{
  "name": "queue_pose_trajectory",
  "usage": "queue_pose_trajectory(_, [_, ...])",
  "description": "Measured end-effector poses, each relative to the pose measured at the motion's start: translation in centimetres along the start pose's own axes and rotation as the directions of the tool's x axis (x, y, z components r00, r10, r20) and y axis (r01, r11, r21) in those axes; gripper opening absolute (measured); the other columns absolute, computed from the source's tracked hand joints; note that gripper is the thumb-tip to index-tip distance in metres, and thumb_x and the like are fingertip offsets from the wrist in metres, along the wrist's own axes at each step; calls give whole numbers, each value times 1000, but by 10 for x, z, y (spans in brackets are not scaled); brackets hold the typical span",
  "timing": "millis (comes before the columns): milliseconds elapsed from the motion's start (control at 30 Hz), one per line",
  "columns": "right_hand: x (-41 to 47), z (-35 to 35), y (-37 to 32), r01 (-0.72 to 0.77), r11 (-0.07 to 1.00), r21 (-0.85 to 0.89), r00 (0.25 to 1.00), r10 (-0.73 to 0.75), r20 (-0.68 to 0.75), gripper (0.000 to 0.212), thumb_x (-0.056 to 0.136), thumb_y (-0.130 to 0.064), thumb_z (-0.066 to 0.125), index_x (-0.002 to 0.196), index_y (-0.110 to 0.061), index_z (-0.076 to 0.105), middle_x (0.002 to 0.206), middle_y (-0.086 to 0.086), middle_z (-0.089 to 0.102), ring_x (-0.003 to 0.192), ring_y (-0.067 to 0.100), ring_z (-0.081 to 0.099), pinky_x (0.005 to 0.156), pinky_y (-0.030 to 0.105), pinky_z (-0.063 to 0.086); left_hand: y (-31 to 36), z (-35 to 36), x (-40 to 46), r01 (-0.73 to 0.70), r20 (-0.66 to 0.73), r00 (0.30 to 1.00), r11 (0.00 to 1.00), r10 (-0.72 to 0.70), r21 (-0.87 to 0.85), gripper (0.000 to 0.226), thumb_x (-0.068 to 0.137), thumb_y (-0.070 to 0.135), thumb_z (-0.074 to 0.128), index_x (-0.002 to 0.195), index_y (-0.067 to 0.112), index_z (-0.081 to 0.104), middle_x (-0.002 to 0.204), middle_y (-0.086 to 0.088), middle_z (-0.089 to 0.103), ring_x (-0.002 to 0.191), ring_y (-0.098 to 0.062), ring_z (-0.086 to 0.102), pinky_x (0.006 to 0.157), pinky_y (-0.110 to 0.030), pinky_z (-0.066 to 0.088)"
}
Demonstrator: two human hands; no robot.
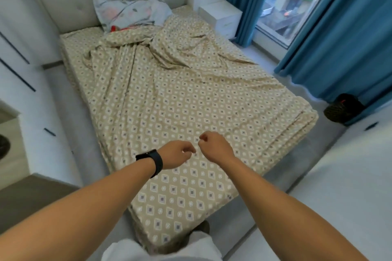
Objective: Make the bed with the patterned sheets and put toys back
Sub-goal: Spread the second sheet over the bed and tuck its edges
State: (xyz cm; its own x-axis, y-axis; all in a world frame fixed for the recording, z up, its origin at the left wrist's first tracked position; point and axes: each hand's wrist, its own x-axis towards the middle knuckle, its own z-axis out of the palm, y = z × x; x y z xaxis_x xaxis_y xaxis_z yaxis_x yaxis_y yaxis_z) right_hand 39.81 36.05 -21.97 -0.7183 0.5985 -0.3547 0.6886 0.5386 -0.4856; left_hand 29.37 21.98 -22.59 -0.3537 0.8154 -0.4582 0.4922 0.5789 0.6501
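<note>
Your left hand (177,154) and right hand (214,144) hover close together over the foot of the bed (70,48), fingers curled, gripping nothing visible. The sheet (169,95) lies flat here, bunched near the pillow (129,12); that end needs spreading. No toys are identifiable.

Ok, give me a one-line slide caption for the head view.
Both hands, left hand and right hand, hover curled over the foot of the patterned sheet, bunched near the pillow.
</note>
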Motion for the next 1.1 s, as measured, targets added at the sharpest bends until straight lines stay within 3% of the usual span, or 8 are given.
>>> queue_pose_trajectory(167, [18, -23, 4, 58, 998, -17, 998, -58, 6, 33, 97, -32, 47, 123, -23, 64, 113, -4, 69, 82, 13, 66, 77, 37, 56, 17, 2, 10, 63, -25, 998, 998, -63, -22, 29, 103, 24, 49, 127, 27, 64, 131, 5, 64, 107, -12, 59, 98, -31, 47])
queue_pose_trajectory(333, [22, -40, 25, 35, 995, -91, 999, -37, -21, 35, 96, -32, 46, 123, -22, 66, 117, -5, 67, 95, 18, 64, 76, 36, 53, 34, 0, 30, 28, -84, 996, 996, -35, -79, 28, 102, 19, 50, 124, 22, 67, 125, 4, 66, 99, -10, 58, 84, -24, 44])
queue_pose_trajectory(567, [68, -65, 68, 113, 984, -140, 993, -105, 58, 32, 95, -31, 47, 117, -22, 68, 101, -6, 71, 80, 15, 66, 71, 33, 54, 63, 29, 69, 107, -78, 990, 987, -116, -118, 27, 102, 21, 51, 123, 24, 67, 125, 5, 65, 102, -12, 61, 93, -28, 48])
queue_pose_trajectory(800, [162, -131, 112, 327, 915, -235, 941, -294, 166, 35, 98, -34, 46, 124, -22, 66, 121, -3, 65, 97, 21, 66, 71, 34, 47, 126, 28, 151, 266, -240, 914, 930, -327, -255, 27, 102, 21, 49, 124, 23, 66, 125, 4, 65, 109, -13, 60, 95, -28, 47])
queue_pose_trajectory(1100, [217, -206, 176, 346, 911, -226, 933, -308, 184, 37, 97, -35, 48, 127, -21, 64, 123, 0, 65, 102, 22, 64, 73, 35, 49, 200, 51, 233, 264, -211, 925, 934, -316, -239, 26, 103, 23, 51, 124, 23, 66, 125, 7, 64, 104, -9, 58, 89, -22, 41])
